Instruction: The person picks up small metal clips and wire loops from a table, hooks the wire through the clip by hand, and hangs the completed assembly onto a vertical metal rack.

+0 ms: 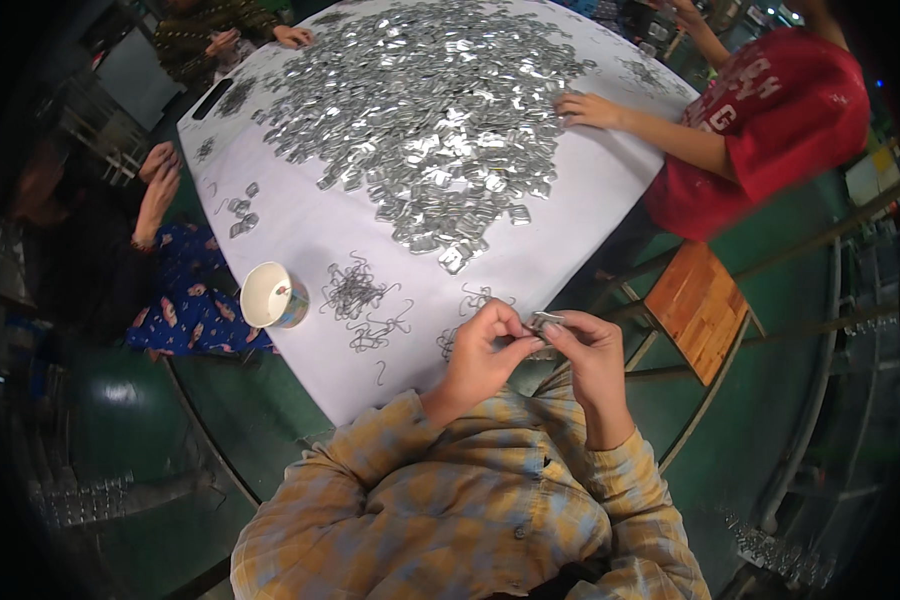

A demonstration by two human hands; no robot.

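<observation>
Just off the table's near edge, my two hands meet fingertip to fingertip. My right hand [592,360] is closed in a pinch on a small shiny metal piece [544,320], like the flat pieces on the table. My left hand [478,352] pinches at the piece's left side; whatever its fingers hold is too small and covered to make out. Thin bent wire hooks [475,297] lie on the table just beyond my left hand, partly hidden by it. Farther left is a bigger tangle of wire hooks [355,290], with loose ones nearer me.
A large heap of shiny flat metal pieces [420,120] covers the far part of the white table [300,225]. A paper cup [267,292] stands at the left edge. A wooden stool [700,312] is at right. Several people sit around, one in a red shirt [770,120] reaching into the heap.
</observation>
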